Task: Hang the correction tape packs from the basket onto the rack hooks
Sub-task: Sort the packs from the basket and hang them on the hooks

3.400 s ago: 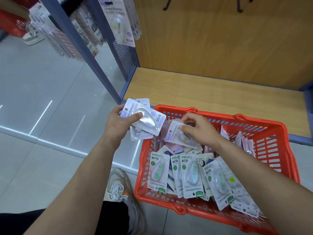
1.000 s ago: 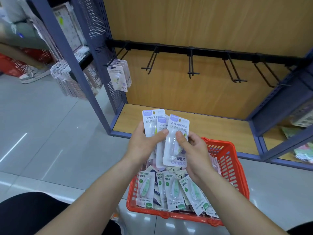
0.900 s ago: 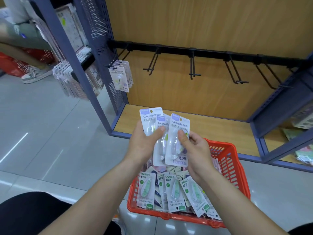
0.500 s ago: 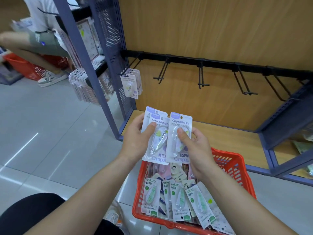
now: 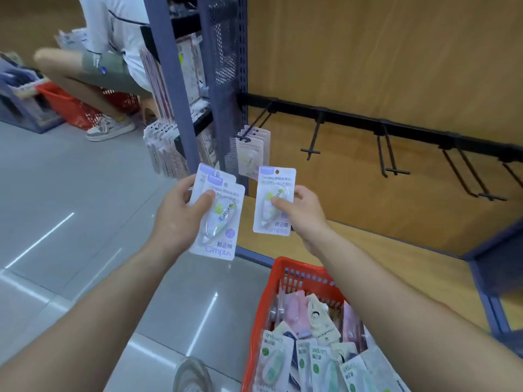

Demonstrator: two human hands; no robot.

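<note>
The right grip (image 5: 300,213) is pinching one white carded correction tape pack (image 5: 274,202) upright, hang hole uppermost, likely for threading onto the black wire rack hook (image 5: 255,122) beyond. The left grip (image 5: 181,219) is curling round a fanned spare stack (image 5: 219,222), and more are lying in the red plastic basket (image 5: 283,275).

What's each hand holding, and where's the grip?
Left hand holds a stack of packs, grip on its left edge, thumb across the front. Right hand pinches one pack at its right edge, thumb on its front.
</note>
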